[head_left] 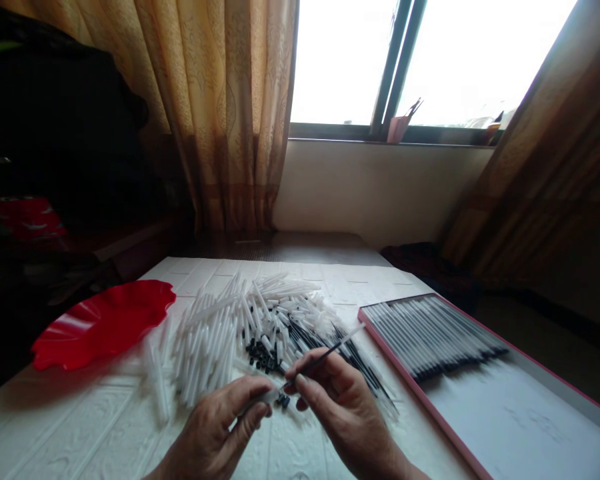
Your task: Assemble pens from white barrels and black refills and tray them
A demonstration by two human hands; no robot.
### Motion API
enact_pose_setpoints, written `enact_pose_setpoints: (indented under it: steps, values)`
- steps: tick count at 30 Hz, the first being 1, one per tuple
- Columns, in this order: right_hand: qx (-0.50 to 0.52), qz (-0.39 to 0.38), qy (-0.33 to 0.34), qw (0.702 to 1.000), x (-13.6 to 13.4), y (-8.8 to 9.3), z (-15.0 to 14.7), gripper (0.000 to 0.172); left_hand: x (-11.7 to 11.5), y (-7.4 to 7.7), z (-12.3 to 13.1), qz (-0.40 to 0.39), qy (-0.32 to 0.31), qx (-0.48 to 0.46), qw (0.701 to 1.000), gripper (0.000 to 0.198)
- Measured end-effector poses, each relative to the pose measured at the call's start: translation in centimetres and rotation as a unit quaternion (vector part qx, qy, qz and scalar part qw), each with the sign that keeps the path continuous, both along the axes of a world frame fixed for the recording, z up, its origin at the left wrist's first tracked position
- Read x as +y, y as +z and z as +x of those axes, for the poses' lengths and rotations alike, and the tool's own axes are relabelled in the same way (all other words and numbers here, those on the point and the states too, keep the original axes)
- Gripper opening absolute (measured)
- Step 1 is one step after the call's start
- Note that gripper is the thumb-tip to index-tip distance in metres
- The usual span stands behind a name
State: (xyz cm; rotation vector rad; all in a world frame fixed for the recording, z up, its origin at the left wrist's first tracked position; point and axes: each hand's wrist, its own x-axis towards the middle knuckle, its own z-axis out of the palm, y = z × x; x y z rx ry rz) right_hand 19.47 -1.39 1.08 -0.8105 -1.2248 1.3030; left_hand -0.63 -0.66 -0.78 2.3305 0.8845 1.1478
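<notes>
My left hand (220, 423) is closed around a short, whitish translucent piece (269, 396), probably a pen barrel, mostly hidden by my fingers. Between thumb and fingers, my right hand (343, 400) pinches a thin black pen refill (327, 353) with a pale far end, slanting up to the right. Its lower tip meets the whitish piece; I cannot tell whether it is inside. Just beyond my hands lie a heap of translucent pen barrels (205, 347), small black plugs (261, 355), and loose black refills (367, 367).
To the right, a pink-rimmed tray (415, 397) holds a row of pens with black ends (430, 333). A red wavy-edged dish (110, 323) stands at the left on the white-covered table (70, 427). Behind are curtains (225, 120) and a windowsill with a cup (397, 129).
</notes>
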Motion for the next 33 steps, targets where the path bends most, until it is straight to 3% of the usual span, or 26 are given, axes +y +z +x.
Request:
enact_pose_setpoints:
  steps: [5, 9, 14, 17, 19, 23, 27, 30, 33]
  values:
    - [-0.035, 0.037, 0.002, 0.999, 0.0, -0.5, -0.3, 0.021, -0.3, 0.1, 0.1, -0.015, -0.019, -0.005, 1.0, 0.029]
    - [-0.115, 0.119, -0.026, 0.986, 0.0, -0.2, -0.7, 0.006, -0.5, 0.5, 0.2, -0.034, -0.031, -0.006, 0.999, 0.031]
    - [-0.193, 0.196, -0.028, 0.961, -0.2, 1.4, -1.3, 0.012, -0.8, 1.1, 0.2, -0.037, -0.036, -0.031, 0.998, 0.029]
    - [-0.221, 0.221, -0.023, 0.95, -0.1, 2.3, -0.9, 0.022, -0.9, 1.3, 0.0, -0.088, -0.043, -0.07, 0.993, 0.021]
    - [-0.231, 0.218, -0.042, 0.947, 0.3, 2.6, -0.2, 0.027, -1.0, 1.6, -0.2, -0.137, -0.027, -0.115, 0.983, 0.019]
    - [-0.297, 0.215, -0.085, 0.927, 1.3, 1.4, 0.8, 0.019, -1.3, 2.5, -0.2, -0.18, 0.048, -0.241, 0.953, 0.026]
    - [-0.407, 0.242, -0.018, 0.881, 1.0, -1.2, -0.5, 0.019, -1.5, 3.3, 0.0, -0.179, 0.091, -0.315, 0.928, 0.023]
    - [-0.508, 0.295, 0.016, 0.809, 0.5, -2.6, -2.4, 0.023, -1.1, 3.1, -0.3, -0.19, 0.102, -0.317, 0.924, 0.025]
    - [-0.578, 0.358, -0.005, 0.733, 0.5, -3.3, -4.0, 0.015, -0.4, 2.2, -1.0, -0.204, 0.09, -0.279, 0.934, 0.033]
